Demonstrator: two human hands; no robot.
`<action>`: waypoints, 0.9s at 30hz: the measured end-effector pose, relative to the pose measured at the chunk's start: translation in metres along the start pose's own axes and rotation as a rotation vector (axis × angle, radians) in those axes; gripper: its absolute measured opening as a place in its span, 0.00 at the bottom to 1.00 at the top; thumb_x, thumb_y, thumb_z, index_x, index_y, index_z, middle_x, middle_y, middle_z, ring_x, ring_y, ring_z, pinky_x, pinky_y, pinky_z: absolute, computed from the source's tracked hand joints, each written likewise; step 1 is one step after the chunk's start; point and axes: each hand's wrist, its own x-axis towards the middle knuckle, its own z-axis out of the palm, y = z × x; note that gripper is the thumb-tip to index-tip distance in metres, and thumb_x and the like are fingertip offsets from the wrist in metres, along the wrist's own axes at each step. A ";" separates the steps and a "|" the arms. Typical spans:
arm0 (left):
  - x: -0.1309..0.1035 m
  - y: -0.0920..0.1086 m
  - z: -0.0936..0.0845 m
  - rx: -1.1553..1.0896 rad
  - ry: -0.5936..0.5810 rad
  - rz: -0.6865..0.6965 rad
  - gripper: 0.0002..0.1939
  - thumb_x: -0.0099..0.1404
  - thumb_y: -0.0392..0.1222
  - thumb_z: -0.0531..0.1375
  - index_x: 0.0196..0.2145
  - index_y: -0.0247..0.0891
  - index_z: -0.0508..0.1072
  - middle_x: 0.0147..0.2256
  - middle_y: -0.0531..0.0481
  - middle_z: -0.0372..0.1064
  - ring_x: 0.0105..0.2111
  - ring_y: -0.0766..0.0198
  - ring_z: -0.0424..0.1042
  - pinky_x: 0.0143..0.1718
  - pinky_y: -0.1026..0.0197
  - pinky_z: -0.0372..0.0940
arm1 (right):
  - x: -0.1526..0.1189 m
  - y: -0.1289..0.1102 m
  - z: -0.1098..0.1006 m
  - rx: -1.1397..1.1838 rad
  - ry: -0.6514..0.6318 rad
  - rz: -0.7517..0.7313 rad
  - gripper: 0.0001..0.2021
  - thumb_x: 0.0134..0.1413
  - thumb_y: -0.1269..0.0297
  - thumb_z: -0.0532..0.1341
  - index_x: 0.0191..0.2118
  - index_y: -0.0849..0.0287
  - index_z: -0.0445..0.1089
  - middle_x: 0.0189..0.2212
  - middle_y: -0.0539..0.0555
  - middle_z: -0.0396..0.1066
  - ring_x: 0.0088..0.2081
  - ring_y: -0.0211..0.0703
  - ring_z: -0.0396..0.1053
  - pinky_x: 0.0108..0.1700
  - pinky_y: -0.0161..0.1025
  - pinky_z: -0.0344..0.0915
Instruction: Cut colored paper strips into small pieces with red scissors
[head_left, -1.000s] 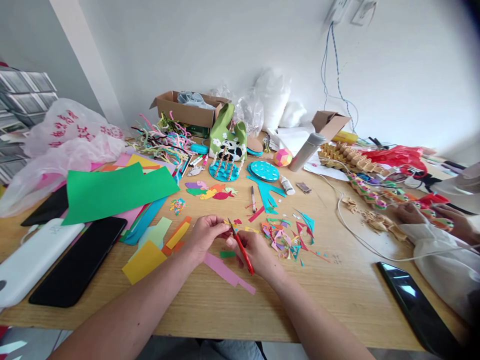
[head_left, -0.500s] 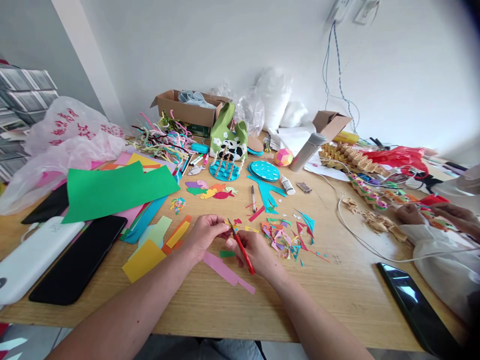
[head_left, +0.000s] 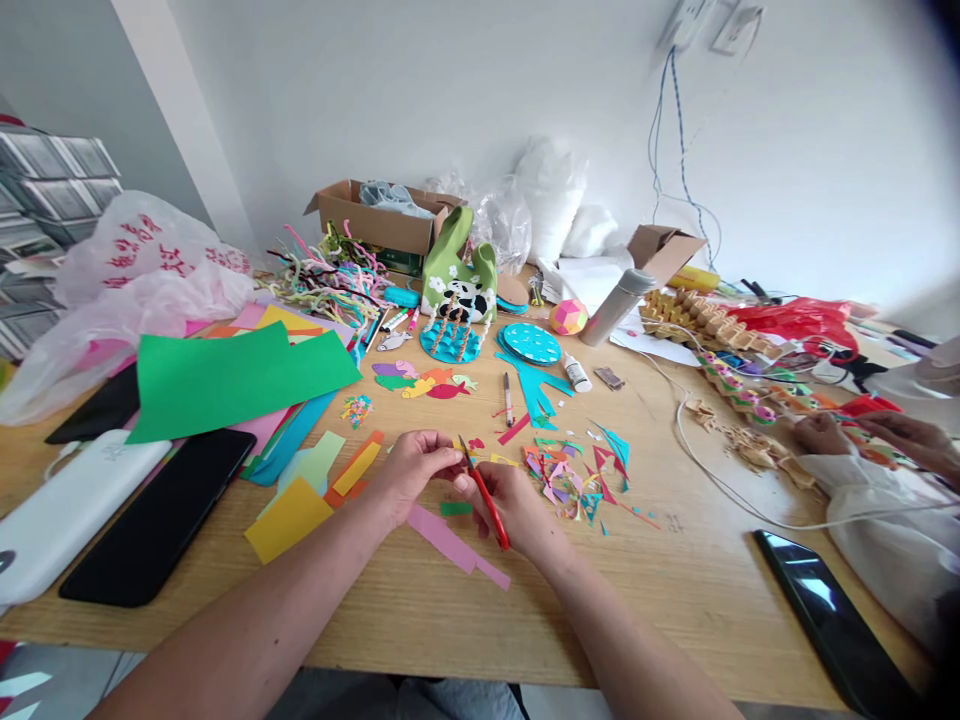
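My right hand [head_left: 510, 500] grips red-handled scissors [head_left: 493, 508], whose blades point up and away, close to my left fingertips. With thumb and fingers pinched, my left hand [head_left: 414, 468] holds a small piece of paper, almost wholly hidden by the fingers. Below the hands lies a pink paper strip [head_left: 450, 540], beside a small green piece [head_left: 456, 509]. Colourful paper scraps [head_left: 566, 470] are heaped to the right of my right hand. Beyond the hands are several cut paper fish [head_left: 420, 382], a little pile of tiny paper bits [head_left: 357, 411] and a pen [head_left: 508, 400].
Green paper sheets [head_left: 240, 385], a black phone [head_left: 157, 520] and a white power bank [head_left: 75, 515] lie left. A grey bottle [head_left: 619, 308] leans at the back. On the right are a cable [head_left: 712, 497], another phone [head_left: 832, 620] and another person's hands [head_left: 821, 435].
The view has shifted very slightly. The scissors and both hands stay nearly in place, with the scissor blades looking a little closer together.
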 end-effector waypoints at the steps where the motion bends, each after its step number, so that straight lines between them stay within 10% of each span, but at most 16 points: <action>1: 0.000 0.000 0.000 -0.001 0.005 0.004 0.06 0.47 0.38 0.65 0.20 0.34 0.71 0.21 0.52 0.69 0.24 0.67 0.67 0.29 0.64 0.61 | 0.000 0.000 0.000 0.000 0.001 -0.003 0.22 0.54 0.43 0.59 0.24 0.60 0.62 0.12 0.48 0.65 0.14 0.36 0.64 0.15 0.29 0.51; 27: -0.002 0.003 0.002 -0.004 -0.006 -0.001 0.07 0.47 0.38 0.66 0.21 0.33 0.70 0.22 0.52 0.69 0.24 0.69 0.67 0.28 0.65 0.61 | 0.000 0.003 0.002 0.056 0.001 -0.022 0.21 0.55 0.47 0.60 0.23 0.59 0.60 0.11 0.48 0.64 0.13 0.35 0.63 0.15 0.28 0.50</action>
